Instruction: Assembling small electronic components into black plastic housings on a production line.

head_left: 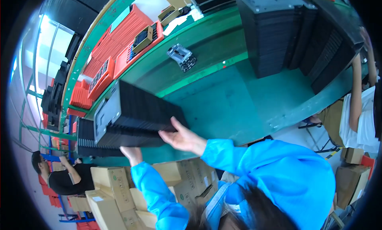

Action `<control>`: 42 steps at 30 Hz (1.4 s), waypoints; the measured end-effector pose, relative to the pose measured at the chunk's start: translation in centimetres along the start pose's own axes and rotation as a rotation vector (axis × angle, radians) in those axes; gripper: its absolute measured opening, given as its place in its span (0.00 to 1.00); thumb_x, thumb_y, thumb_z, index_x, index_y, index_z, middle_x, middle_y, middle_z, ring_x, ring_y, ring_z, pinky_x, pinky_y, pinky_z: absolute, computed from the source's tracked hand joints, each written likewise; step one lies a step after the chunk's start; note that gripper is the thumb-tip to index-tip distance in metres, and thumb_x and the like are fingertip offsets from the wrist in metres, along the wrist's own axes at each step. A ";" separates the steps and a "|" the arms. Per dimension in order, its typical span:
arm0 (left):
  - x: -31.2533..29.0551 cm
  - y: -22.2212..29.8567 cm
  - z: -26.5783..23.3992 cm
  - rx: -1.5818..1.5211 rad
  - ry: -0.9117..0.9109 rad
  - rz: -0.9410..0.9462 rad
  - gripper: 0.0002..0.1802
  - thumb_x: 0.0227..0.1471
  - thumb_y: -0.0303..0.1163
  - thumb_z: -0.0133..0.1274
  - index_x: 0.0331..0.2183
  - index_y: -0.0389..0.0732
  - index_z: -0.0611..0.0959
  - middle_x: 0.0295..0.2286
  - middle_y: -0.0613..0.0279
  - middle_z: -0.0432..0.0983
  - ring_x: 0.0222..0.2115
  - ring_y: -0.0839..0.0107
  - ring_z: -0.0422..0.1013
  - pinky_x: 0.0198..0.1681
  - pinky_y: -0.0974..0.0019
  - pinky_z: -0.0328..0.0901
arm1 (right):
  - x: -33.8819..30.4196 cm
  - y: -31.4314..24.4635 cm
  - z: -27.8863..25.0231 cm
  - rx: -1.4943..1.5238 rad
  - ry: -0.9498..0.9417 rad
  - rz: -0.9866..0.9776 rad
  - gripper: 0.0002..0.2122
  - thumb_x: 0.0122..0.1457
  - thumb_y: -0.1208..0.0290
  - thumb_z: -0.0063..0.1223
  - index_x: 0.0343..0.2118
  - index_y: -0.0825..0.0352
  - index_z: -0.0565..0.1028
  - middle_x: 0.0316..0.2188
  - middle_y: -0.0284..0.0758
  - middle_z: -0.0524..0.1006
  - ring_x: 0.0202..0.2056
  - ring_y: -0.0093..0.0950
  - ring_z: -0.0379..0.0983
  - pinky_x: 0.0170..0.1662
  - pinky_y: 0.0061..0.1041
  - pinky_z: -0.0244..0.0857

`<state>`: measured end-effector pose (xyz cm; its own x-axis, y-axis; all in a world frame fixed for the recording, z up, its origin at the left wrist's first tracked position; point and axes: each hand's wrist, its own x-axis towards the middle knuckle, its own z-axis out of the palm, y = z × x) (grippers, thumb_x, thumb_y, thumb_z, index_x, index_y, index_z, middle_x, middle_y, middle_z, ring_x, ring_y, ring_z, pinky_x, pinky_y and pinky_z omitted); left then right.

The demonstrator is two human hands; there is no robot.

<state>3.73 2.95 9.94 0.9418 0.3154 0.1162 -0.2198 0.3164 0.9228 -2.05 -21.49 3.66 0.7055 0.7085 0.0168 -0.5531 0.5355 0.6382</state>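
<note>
A tall stack of thin black plastic trays (145, 110) stands at the left part of the green workbench, its grey-lit top tray facing the upper left. My right hand (183, 138) is at the stack's near right side, thumb and fingers apart, the fingertips against or very close to the trays. Lower down on the near side, my left hand (132, 155) reaches to the stack's edge; its fingertips are hidden there. Another set of black trays (89, 136) with ridged edges sits just left of this stack.
More tall black tray stacks (270, 39) stand at the right of the bench (223, 98). A grey metal fixture (182, 56) lies near the back ledge. Red trays (119, 43) fill the shelf behind. Cardboard boxes (115, 190) are below the front edge. Other people (65, 176) are at both sides.
</note>
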 end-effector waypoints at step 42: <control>-4.7 -13.8 30.0 -0.260 -0.266 -0.364 0.24 0.59 0.41 0.41 0.51 0.35 0.73 0.46 0.54 0.74 0.46 0.59 0.70 0.52 0.56 0.65 | -21.6 -9.9 11.9 -0.176 -0.396 -0.588 0.22 0.59 0.64 0.52 0.47 0.78 0.65 0.45 0.44 0.69 0.47 0.34 0.68 0.52 0.29 0.66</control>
<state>10.00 -29.70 7.70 0.9936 -0.0843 -0.0747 0.1100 0.5857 0.8030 -6.56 -47.56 6.18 0.9968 0.0792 0.0074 -0.0725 0.8659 0.4949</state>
